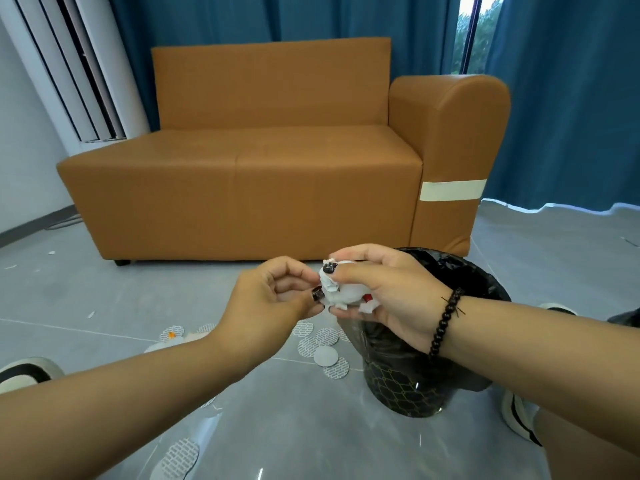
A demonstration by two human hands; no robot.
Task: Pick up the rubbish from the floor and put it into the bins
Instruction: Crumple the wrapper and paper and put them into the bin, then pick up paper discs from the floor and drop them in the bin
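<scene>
Right hand [384, 292] curls around a crumpled white paper wad with red bits [341, 289], held just above the rim of a round black bin with a gold honeycomb pattern and a crinkly black plastic liner [408, 386]; bin contents cannot be told. Left hand [273, 296], fingers curled, pinches the wad's near edge. Flat round white discs with printed grey text [327, 355] lie scattered on the glossy grey tiled floor [294, 427] beside the bin, before a smooth tan leather sofa [270, 161].

arms: bare, no sleeves seen | right hand [388, 292]: black bead bracelet [445, 322] worn at wrist | left hand [273, 299]: dark polish seen on thumbnail | shoes: white with black stripe, at 8 and 4 o'clock
</scene>
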